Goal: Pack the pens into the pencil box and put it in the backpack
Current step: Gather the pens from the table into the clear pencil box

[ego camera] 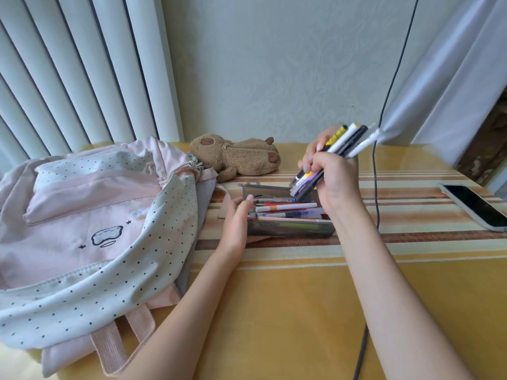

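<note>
A dark see-through pencil box (290,231) lies open at mid-table with several pens (286,207) lying lengthwise in it. My left hand (237,215) rests against the box's left end, its fingertips touching the pens inside. My right hand (330,176) is shut on a bundle of several pens (343,142), held tilted, its lower ends just over the box's far right corner. The pink and white dotted backpack (90,223) lies flat on the left side of the table, beside the box.
A brown plush capybara pouch (238,156) lies behind the box near the wall. A phone (476,207) rests face up at the right edge. A dark cable (377,204) runs down the wall and across the table, right of my right arm.
</note>
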### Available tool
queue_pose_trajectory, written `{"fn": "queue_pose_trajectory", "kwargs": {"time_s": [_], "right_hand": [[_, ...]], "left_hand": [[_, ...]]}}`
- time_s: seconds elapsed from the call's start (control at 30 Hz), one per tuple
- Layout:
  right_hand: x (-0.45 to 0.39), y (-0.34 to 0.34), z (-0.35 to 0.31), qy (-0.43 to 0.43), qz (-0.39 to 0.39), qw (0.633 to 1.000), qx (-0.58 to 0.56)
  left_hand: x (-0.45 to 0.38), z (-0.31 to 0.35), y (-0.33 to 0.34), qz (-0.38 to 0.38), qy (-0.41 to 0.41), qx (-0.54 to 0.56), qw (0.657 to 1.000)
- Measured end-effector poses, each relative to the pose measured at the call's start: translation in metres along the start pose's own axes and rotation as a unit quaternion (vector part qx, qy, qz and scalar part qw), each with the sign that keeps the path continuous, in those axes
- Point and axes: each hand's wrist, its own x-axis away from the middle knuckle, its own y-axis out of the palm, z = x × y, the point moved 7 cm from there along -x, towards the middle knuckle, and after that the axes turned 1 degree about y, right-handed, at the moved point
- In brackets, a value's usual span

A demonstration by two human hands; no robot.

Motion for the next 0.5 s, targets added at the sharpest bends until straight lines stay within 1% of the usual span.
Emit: {"fn": "queue_pose_trajectory", "kwargs": {"time_s": [0.03,0.07,0.1,0.13,0.2,0.23,0.27,0.3,0.33,0.37,0.4,0.47,0.5], "right_hand": [[-0.004,0.003,0.003,0.003,-0.008,0.999,0.035],[-0.006,0.005,0.01,0.016,-0.028,0.994,0.104],[-0.007,0.008,0.021,0.035,-0.065,0.976,0.203],[-0.006,0.011,0.034,0.054,-0.12,0.937,0.323],[0.002,0.009,0.067,0.079,-0.225,0.811,0.535],[0.006,0.006,0.077,0.072,-0.243,0.757,0.602],[0.007,0.004,0.082,0.06,-0.245,0.732,0.634],[0.008,0.003,0.082,0.058,-0.24,0.735,0.631],[0.006,0.001,0.082,0.068,-0.242,0.749,0.613],[0.006,0.001,0.081,0.086,-0.255,0.762,0.59],[0.006,0.0,0.08,0.108,-0.274,0.768,0.568],[0.007,-0.003,0.08,0.141,-0.311,0.774,0.534],[0.007,-0.007,0.08,0.155,-0.32,0.775,0.522]], "left_hand": [[0.003,0.003,0.004,-0.006,0.002,-0.004,1.0],[0.004,0.004,0.006,-0.007,0.007,-0.001,1.0],[0.004,0.005,0.006,-0.007,0.008,-0.003,1.0],[0.004,0.006,0.007,-0.013,0.012,-0.003,1.0],[0.005,0.007,0.009,-0.016,0.017,-0.003,1.0],[0.003,0.005,0.009,-0.013,0.013,-0.001,1.0],[0.004,0.005,0.009,-0.011,0.012,0.01,1.0],[0.004,0.004,0.01,-0.01,0.011,0.012,1.0],[0.004,0.005,0.01,-0.004,0.008,0.017,1.0],[0.004,0.004,0.01,-0.002,0.0,0.018,1.0],[0.001,0.003,0.007,-0.004,-0.006,0.043,0.999],[-0.001,0.004,0.007,-0.019,-0.003,0.08,0.997],[0.001,0.006,0.008,-0.025,-0.001,0.078,0.997]]}}
